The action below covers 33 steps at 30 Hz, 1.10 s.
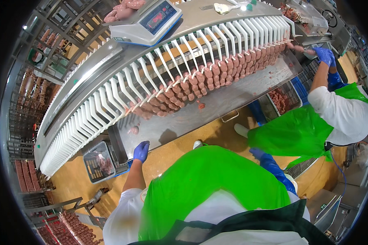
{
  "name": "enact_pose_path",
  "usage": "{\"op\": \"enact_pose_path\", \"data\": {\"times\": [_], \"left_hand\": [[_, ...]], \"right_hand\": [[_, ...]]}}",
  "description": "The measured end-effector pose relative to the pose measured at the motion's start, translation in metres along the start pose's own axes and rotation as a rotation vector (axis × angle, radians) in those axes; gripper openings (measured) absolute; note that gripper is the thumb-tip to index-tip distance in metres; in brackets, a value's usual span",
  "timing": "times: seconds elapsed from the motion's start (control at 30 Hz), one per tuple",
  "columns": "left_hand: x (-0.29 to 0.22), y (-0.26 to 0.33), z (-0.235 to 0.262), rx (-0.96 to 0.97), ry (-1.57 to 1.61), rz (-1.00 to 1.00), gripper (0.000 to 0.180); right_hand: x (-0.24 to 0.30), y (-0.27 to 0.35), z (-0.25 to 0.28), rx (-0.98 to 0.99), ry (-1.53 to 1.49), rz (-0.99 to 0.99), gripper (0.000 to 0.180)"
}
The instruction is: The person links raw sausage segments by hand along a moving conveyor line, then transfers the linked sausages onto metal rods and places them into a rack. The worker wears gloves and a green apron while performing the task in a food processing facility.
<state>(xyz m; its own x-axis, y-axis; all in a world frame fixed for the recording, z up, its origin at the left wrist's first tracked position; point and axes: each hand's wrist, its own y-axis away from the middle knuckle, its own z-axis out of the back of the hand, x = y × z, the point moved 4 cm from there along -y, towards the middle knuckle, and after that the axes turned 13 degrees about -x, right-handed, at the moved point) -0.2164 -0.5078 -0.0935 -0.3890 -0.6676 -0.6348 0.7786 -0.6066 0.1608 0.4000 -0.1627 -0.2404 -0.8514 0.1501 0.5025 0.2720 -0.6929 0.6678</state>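
Observation:
My left hand (pixel 141 151), in a blue glove, hangs by the near edge of the long steel tray (pixel 180 132), fingers loosely extended and holding nothing. My right hand (pixel 257 153), gloved with a blue sleeve, hangs over the floor near the co-worker's green apron, its fingers stretched out and nothing visible in them. Past the tray, linked sausages (pixel 208 76) drape in loops from the white hooks (pixel 188 53) of a curved conveyor. Small scraps of meat (pixel 201 105) lie on the tray.
A co-worker's gloved hands (pixel 324 57) hold the sausage string at the far right. A crate of meat (pixel 280 101) stands below them. A grey crate (pixel 99 162) sits at left under the conveyor. A scale (pixel 148 23) rests on the machine; sausage racks (pixel 71 226) stand at left.

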Motion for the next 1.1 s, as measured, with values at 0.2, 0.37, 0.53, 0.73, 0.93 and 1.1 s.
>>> {"op": "enact_pose_path", "data": {"times": [0.2,0.37,0.53,0.73,0.93,1.1], "left_hand": [[0.035,-0.045,0.001,-0.058,-0.038,-0.087,0.031],[0.061,-0.086,-0.021,-0.043,0.095,-0.028,0.028],[0.048,-0.108,-0.034,0.023,0.187,-0.13,0.024],[0.03,-0.128,-0.04,0.041,0.094,-0.147,0.024],[0.008,-0.131,-0.048,0.057,0.111,-0.081,0.028],[-0.029,-0.12,-0.055,0.085,0.086,0.069,0.031]], "right_hand": [[0.042,-0.036,0.005,-0.115,0.052,0.188,0.045],[0.056,-0.025,0.008,-0.213,0.143,0.203,0.043],[0.058,-0.01,0.018,-0.238,0.114,0.107,0.041],[0.086,-0.029,0.049,-0.287,0.057,0.157,0.041],[0.154,-0.075,0.124,-0.473,-0.147,0.375,0.042],[0.216,-0.127,0.214,-0.572,-0.462,0.492,0.042]]}}
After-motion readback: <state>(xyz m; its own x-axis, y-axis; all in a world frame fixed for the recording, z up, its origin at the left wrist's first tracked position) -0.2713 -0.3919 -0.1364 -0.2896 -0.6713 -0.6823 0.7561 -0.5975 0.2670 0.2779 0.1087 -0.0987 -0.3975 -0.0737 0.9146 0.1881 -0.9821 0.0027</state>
